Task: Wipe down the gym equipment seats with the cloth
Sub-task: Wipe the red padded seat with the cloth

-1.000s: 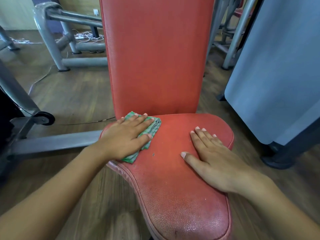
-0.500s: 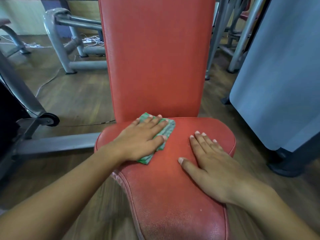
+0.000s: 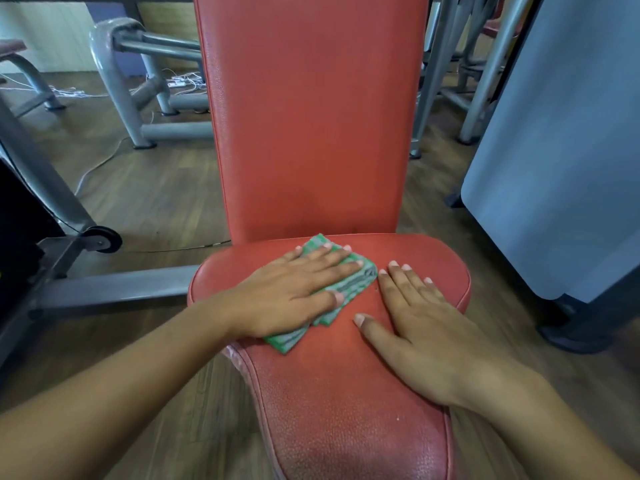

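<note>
**Seat wipe in hand: cloth pressed at the rear of the pad**

Head view. The red seat (image 3: 346,410) is seen from above, with its upright backrest (image 3: 311,116) rising behind it. The folded green cloth (image 3: 360,282) lies on the wide rear part of the seat, left of centre and close to the foot of the backrest. It is pressed flat under the left hand (image 3: 294,292), whose fingers (image 3: 332,254) are laid straight and slightly spread over it. The thumb is set near its right-hand edge, and nothing is pinched. The right hand (image 3: 415,327) is laid palm-down on the bare seat just beside the cloth. Its fingers (image 3: 405,282) are straight and spread with the thumb held wide; nothing is held by it, and it appears to serve as a brace. A grey frame (image 3: 114,81) is seen on the wood floor behind.

The step in hand is judged to be the wiping of the seat pad at its rear. A pale speck is seen on the narrow front part, which is judged not yet done.

For the next move, flat pressure on the cloth is called for while it is drawn across the pad. The right hand lies in the path to the right, so it would have to be lifted or shifted first. Should only the fingertips press, the folded cloth could bunch or come unfolded.
</note>
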Available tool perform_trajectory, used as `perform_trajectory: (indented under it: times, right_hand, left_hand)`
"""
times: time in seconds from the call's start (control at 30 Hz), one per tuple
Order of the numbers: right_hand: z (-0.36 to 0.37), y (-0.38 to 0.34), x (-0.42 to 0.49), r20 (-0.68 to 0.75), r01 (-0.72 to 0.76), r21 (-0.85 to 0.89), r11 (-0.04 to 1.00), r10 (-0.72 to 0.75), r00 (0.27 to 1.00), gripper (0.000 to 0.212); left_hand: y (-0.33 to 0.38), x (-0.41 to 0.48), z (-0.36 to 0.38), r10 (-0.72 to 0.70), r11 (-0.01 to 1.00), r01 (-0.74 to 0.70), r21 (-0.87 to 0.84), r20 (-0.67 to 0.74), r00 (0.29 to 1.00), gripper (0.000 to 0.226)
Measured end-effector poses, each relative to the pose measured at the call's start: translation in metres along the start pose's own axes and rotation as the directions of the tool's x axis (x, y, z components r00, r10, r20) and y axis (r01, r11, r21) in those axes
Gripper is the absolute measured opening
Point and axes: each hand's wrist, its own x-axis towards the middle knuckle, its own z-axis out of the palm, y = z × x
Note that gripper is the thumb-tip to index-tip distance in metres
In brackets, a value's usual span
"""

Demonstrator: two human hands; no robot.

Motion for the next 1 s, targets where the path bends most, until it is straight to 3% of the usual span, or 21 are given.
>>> perform_trajectory:
  times: [0.1,0.27,0.5,0.67,0.73,0.8,0.9,1.0]
  right_hand:
    - [0.0,0.001,0.001,0.004,-0.003,-0.002,1.0,0.003,1.0,0.077]
    - [-0.001,-0.001,0.001,0.011,-0.011,-0.017,1.0,0.011,1.0,0.077]
    - [-0.001,0.0,0.001,0.015,-0.008,-0.014,1.0,0.009,1.0,0.077]
    - [-0.002,0.0,0.001,0.014,-0.01,-0.024,1.0,0.011,1.0,0.076]
    - [-0.002,-0.001,0.0,0.012,-0.016,-0.02,1.0,0.016,1.0,0.076]
    - [-0.002,-0.001,0.0,0.018,-0.016,-0.015,1.0,0.016,1.0,0.076]
    - [-0.001,0.0,0.001,0.024,-0.013,-0.007,1.0,0.013,1.0,0.078]
    - [-0.001,0.001,0.001,0.023,-0.009,-0.015,1.0,0.01,1.0,0.078]
  left_hand:
    - [-0.016,-0.018,-0.01,0.068,0.998,-0.068,-0.019,0.035,0.997,0.06]
    - [-0.023,0.013,-0.008,-0.16,0.985,0.16,0.063,-0.009,0.987,0.06]
    - [-0.015,-0.011,-0.009,0.092,0.996,-0.091,-0.02,0.062,0.994,0.058]
    - [-0.028,0.012,-0.009,-0.145,0.987,0.143,0.073,0.024,0.989,0.063]
    - [-0.012,0.02,-0.002,-0.126,0.99,0.126,0.056,0.001,0.992,0.059]
    - [-0.005,0.012,0.0,-0.02,1.0,0.02,0.019,0.0,1.0,0.061]
    - [-0.019,-0.013,-0.011,0.106,0.994,-0.102,-0.049,0.085,0.991,0.058]
    - [-0.036,-0.012,-0.017,-0.002,1.0,0.001,0.002,0.095,0.996,0.061]
